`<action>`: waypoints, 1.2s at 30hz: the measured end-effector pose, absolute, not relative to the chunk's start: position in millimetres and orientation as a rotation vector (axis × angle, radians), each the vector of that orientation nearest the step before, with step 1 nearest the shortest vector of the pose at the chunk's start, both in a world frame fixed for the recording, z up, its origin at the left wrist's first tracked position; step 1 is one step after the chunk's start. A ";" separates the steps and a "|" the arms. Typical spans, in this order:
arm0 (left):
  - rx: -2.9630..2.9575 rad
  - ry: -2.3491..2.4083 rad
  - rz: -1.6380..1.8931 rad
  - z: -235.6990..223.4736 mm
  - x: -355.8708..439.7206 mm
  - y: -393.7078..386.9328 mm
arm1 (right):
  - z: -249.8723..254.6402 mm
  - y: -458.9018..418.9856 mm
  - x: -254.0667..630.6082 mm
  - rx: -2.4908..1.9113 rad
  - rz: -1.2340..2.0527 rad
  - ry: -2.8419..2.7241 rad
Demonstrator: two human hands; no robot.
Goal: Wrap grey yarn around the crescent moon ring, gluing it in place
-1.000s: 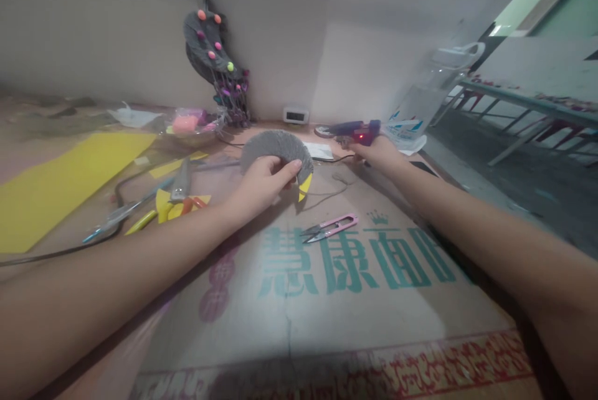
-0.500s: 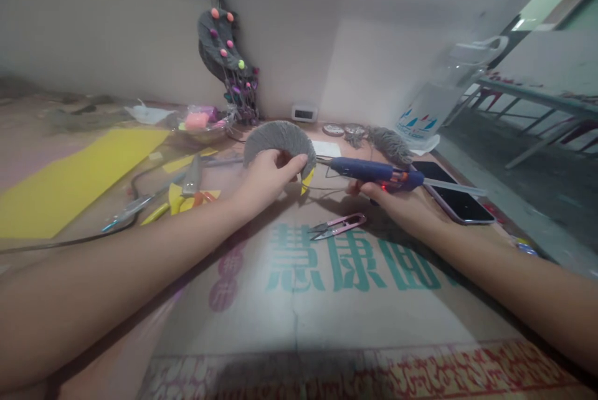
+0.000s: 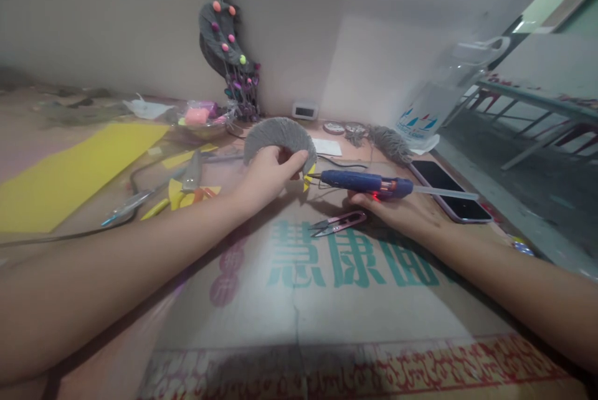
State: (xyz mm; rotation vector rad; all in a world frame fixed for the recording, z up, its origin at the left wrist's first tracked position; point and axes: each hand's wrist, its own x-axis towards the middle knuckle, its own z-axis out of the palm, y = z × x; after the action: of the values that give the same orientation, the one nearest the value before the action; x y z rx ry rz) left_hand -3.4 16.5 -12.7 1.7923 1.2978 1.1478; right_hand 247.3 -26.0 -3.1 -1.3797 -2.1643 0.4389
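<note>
My left hand [image 3: 279,171] pinches a curved crescent [image 3: 280,133] wrapped in grey yarn, holding it above the table. A yellow tip [image 3: 309,177] sticks out at the crescent's lower right end. Closed around the handle of a blue hot glue gun [image 3: 357,180], my right hand [image 3: 371,202] points its nozzle left at that yellow tip; whether they touch I cannot tell. A clear glue stick [image 3: 446,192] juts from the gun's back, and a red light glows near its grip. Pink thread snips [image 3: 339,224] lie below the gun.
A bead-decorated grey crescent [image 3: 222,45] stands against the wall. Yellow sheet [image 3: 79,169], pliers [image 3: 191,172] and a bowl of bright clay [image 3: 203,123] lie left. To the right are a phone [image 3: 451,191], grey yarn [image 3: 390,143] and a water bottle [image 3: 425,101]. A black cord [image 3: 70,241] runs at left.
The glue gun has moved slightly down and left, its nozzle now at the yellow tip instead of the yarn edge. My left hand and the crescent have stayed nearly in place.
</note>
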 end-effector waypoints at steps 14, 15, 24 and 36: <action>1.786 1.351 1.113 -8.4 -2.3 12.8 | 23.8 -39.5 217.6 -1.714 0.449 -2.055; 1.787 1.356 1.112 -8.6 -2.2 13.2 | 24.1 -39.6 217.5 -1.702 0.440 -2.062; 1.794 1.369 1.109 -13.5 -3.1 17.1 | 24.1 -42.5 216.8 -1.656 0.423 -2.059; 1.781 1.365 1.092 -11.8 -2.2 16.5 | 23.2 -42.6 218.2 -1.619 0.507 -2.084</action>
State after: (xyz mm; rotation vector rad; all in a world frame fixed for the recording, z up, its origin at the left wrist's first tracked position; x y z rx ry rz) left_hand -2.2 16.5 -11.8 1.7809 1.3655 1.0919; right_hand 218.2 -42.6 23.2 -1.6189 -2.0842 0.5067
